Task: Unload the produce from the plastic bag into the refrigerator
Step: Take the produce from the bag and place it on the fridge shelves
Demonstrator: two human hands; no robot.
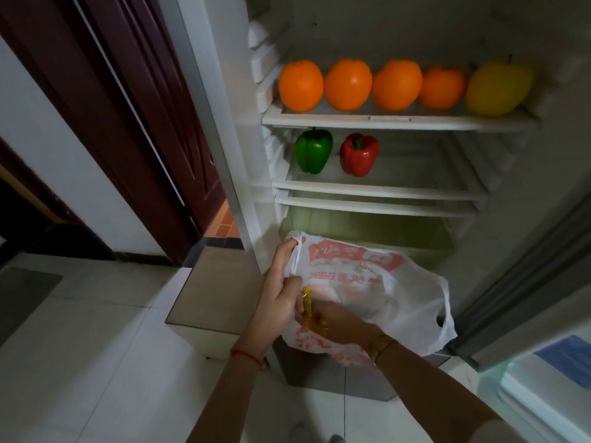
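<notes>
At 6 o'clock, the left hand (281,282) pinches the handle of one white plastic bag (406,295). The right hand (332,321) reaches inside it, fingers curled round something yellow (307,300). Beyond, toward 12 o'clock in the open refrigerator (377,193), two peppers, green (313,150) and red (358,154), share one shelf; above sit four oranges (348,84) and one yellow fruit (497,87).

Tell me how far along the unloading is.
Mostly done, it seems: four oranges and a yellow fruit fill the top shelf, two peppers below. The left hand holds the bag open; the right hand is on something yellow. Remaining contents are hidden.
</notes>
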